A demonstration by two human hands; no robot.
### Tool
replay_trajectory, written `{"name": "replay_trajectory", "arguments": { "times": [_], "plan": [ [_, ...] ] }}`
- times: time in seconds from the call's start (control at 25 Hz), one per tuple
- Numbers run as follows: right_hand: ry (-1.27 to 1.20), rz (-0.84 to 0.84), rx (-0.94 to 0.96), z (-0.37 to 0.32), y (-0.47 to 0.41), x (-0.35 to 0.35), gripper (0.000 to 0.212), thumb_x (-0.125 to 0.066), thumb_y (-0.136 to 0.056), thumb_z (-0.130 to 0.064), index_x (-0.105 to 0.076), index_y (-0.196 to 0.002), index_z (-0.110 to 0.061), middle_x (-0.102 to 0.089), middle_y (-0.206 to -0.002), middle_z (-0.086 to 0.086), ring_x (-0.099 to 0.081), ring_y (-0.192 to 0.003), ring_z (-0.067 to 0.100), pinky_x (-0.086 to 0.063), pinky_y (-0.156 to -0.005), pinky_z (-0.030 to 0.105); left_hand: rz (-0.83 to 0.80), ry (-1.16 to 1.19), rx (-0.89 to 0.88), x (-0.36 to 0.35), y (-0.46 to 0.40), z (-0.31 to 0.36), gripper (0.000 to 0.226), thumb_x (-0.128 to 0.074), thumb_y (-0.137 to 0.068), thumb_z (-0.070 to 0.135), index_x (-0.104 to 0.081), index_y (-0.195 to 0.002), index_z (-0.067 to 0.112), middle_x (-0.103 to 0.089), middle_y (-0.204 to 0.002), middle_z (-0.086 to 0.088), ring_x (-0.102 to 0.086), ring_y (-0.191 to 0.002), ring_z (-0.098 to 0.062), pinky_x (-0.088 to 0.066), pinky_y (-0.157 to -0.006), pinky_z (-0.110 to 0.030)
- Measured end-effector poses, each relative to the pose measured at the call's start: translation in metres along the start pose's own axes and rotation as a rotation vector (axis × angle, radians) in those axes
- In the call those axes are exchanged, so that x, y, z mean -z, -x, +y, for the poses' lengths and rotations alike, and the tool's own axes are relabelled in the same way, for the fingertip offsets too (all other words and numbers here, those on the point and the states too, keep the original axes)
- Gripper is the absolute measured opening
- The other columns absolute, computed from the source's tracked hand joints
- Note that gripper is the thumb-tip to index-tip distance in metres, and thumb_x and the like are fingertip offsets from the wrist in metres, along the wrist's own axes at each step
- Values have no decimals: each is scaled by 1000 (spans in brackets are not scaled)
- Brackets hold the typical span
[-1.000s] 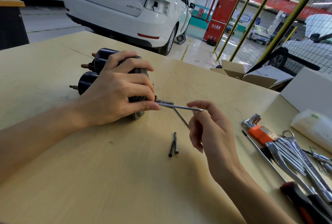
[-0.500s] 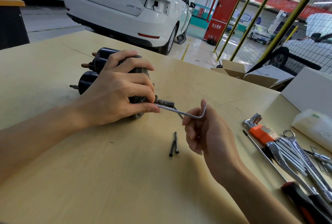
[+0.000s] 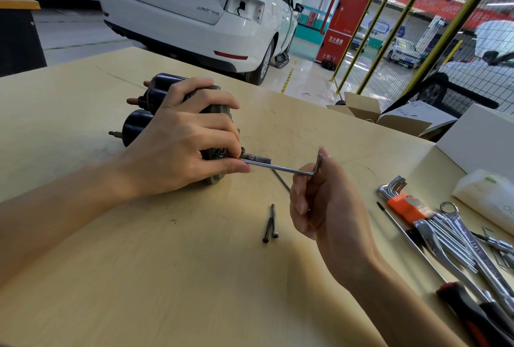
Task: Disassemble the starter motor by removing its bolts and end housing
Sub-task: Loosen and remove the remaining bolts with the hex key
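- Gripping the starter motor (image 3: 155, 102) with the left hand (image 3: 178, 149), a person pins it on its side on the tabletop (image 3: 139, 277), the fingers curled over the housing, apparently so the body cannot roll while a bolt is turned.
- The right hand (image 3: 319, 207) pinches the short leg of a hex key (image 3: 281, 169), fingers curled round the bend; the long leg runs level into the motor's near end, where its tip is hidden behind the left thumb.
- Holding the key by its bend likely gives quick spinning rather than leverage, which suggests a bolt already loosened.
- Two long bolts (image 3: 271, 223) lie side by side on the tabletop just in front of the right hand, seemingly set within reach after removal; the end housing looks not yet off.
- A set of hex keys in an orange holder (image 3: 403, 205), several wrenches (image 3: 456, 235) and a screwdriver (image 3: 472, 316) are spread along the right edge, near the working hand.
- The pale wooden tabletop is scuffed and pencil-marked; behind it stand a white car (image 3: 194, 13), a red cabinet (image 3: 342, 21), open cardboard boxes (image 3: 389, 116) and a yellow-framed mesh fence (image 3: 417, 41) in a workshop.
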State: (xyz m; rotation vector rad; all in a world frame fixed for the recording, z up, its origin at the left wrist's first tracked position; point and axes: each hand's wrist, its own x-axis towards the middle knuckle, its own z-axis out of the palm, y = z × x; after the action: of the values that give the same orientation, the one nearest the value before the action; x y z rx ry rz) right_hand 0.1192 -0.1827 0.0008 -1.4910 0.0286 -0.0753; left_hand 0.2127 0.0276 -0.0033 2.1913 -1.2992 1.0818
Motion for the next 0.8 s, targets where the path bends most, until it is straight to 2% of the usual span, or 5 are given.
{"name": "replay_trajectory", "arguments": {
  "times": [0.2,0.36,0.6,0.8],
  "plan": [
    [-12,-17,9,0,0,0,53,-39,-95,-51,-50,-58,-15,-42,-50,3,-35,-38,16,-27,-37,22,9,-16,-2,-1,0,-1,30,-65,-88,50,-74,-78,23,-71,-90,14,-56,-122,-21,-24,-114,-46],
    [-13,-34,22,0,0,1,50,-50,-89,-55,-51,-59,-15,-41,-50,4,-34,-38,16,-27,-37,23,9,-18,-3,-2,1,-1,29,-66,-88,50,-73,-79,23,-71,-91,14,-55,-122,-21,-24,-114,-46],
    [11,-41,70,2,0,1,39,-52,-82,-46,-54,-63,-11,-38,-49,6,-35,-37,16,-27,-38,23,-9,-14,-5,-1,1,-2,22,-69,-87,46,-76,-82,26,-71,-93,15,-54,-124,-19,-23,-114,-45],
    [49,-31,103,2,0,2,33,-51,-82,-37,-54,-65,-8,-36,-49,8,-34,-37,17,-26,-38,23,-16,-4,-2,-1,1,-2,28,-64,-90,50,-76,-82,26,-71,-93,15,-53,-124,-18,-23,-114,-47]
  ]
}}
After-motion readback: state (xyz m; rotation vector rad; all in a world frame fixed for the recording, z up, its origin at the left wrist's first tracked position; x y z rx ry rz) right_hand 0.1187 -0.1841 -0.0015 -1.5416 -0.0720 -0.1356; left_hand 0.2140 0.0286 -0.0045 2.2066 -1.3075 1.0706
